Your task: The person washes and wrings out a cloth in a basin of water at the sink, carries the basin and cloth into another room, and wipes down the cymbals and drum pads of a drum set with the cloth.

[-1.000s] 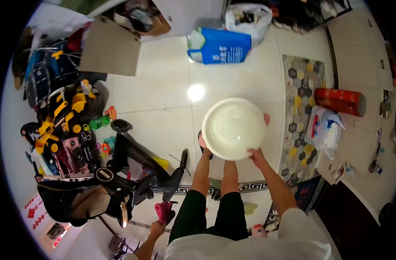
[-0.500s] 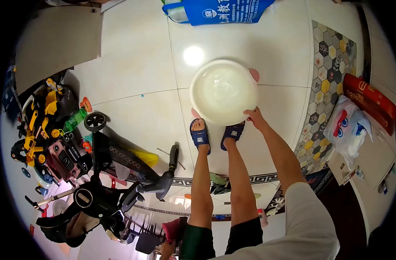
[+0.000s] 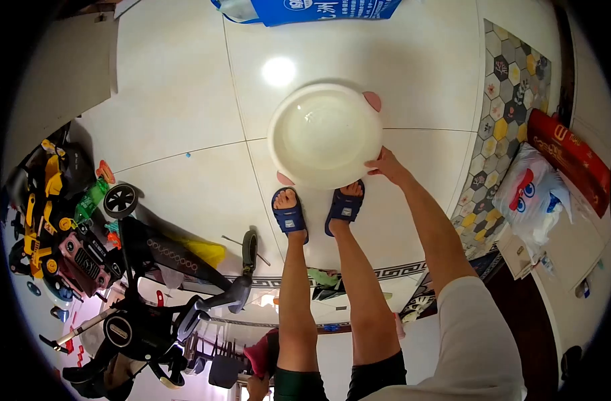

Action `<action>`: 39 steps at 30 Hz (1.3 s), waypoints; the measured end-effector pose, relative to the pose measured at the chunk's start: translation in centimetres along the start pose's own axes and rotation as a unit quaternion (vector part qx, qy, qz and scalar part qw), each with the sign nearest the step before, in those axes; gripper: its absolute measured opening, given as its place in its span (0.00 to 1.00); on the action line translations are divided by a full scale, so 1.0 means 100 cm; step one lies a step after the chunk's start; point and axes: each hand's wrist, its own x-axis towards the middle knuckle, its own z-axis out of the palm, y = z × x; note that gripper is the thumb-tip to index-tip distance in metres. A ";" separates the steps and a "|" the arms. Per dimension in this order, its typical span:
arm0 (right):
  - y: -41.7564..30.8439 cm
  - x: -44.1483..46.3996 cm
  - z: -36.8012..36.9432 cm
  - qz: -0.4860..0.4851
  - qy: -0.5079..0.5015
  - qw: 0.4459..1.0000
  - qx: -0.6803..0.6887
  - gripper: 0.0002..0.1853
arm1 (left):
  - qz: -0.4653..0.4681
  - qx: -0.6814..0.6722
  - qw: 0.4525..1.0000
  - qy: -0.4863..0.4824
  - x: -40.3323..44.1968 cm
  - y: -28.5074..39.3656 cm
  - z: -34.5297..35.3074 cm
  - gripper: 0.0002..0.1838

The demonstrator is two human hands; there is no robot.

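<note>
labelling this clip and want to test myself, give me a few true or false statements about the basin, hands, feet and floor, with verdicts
1. The right hand grips the rim of the white basin. True.
2. Both hands are on the basin. False: the left hand holds a pinkish-red item, apart from the basin.
3. Both feet are bare. False: they wear blue sandals.
4. A hexagon-patterned mat lies at the right of the picture. True.
5. The basin is dark green. False: it is white.
</note>
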 end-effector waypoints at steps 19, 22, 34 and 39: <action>-0.167 0.145 -0.027 -0.111 0.269 0.768 -0.570 0.43 | 0.143 0.131 0.920 0.341 0.262 0.077 0.128 0.06; -0.151 0.132 -0.029 -0.149 0.233 0.675 -0.684 0.41 | 0.106 0.139 0.933 0.316 0.264 0.079 0.129 0.06; 0.023 0.044 -0.047 -0.018 0.272 0.711 -0.648 0.47 | 0.145 0.119 0.920 0.344 0.254 0.101 0.105 0.05; 0.099 0.018 -0.064 -0.148 0.313 0.824 -0.449 0.36 | 0.137 0.111 0.935 0.308 0.251 0.104 0.105 0.03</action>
